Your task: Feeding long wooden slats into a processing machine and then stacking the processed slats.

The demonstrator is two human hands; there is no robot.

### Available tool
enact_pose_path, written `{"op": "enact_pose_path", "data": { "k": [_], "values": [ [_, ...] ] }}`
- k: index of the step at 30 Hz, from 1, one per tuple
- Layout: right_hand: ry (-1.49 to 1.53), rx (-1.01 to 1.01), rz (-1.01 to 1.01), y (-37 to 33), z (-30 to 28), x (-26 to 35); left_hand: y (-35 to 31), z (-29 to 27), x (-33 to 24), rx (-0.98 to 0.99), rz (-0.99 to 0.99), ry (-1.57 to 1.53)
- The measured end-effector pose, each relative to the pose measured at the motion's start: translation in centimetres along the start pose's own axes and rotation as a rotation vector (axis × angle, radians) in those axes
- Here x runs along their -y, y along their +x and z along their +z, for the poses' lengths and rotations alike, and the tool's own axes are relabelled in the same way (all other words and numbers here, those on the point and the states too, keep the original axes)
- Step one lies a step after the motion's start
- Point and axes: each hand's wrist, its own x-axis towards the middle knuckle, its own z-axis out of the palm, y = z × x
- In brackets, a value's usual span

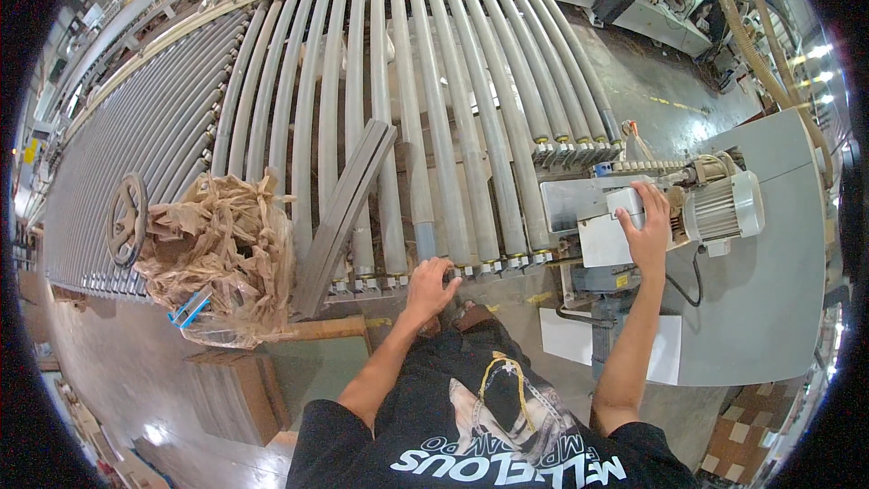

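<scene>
My left hand point(433, 288) is curled over the near edge of a roller conveyor point(444, 127), at the end of a roller with a grey-blue sleeve point(424, 240). Its fingertips are partly hidden there. Over to the right, my right hand point(645, 222) is closed over a small light-grey box point(625, 203), fingers across the top and thumb on the near side. That box sits beside a finned electric motor point(724, 206). White sheets point(605, 243) show just below it.
Stacked dark strips point(344, 217) lie slantwise across the rollers. Left of them is a heap of crumpled brown wrapping point(222, 249) with a blue-edged tool point(190, 308), beside a handwheel point(127, 219). A grey panel point(769, 299) stands right; flat boards point(237, 389) are stacked lower left.
</scene>
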Motion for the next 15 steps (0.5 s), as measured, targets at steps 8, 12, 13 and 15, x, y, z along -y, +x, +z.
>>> {"op": "enact_pose_path", "data": {
  "k": [8, 12, 13, 15],
  "values": [
    [0.024, 0.01, 0.019, 0.03, -0.08, -0.03, -0.02, -0.24, -0.32, 0.009, -0.024, 0.015],
    [0.017, 0.008, 0.012, -0.07, 0.09, -0.41, 0.0, -0.25, -0.32, 0.015, -0.026, 0.013],
    [0.023, 0.011, 0.014, -0.08, 0.1, -0.41, -0.01, -0.27, -0.31, 0.023, -0.027, 0.016],
    [0.02, 0.009, 0.009, -0.07, 0.08, -0.35, -0.03, -0.29, -0.31, 0.03, -0.032, 0.016]
  ]
}}
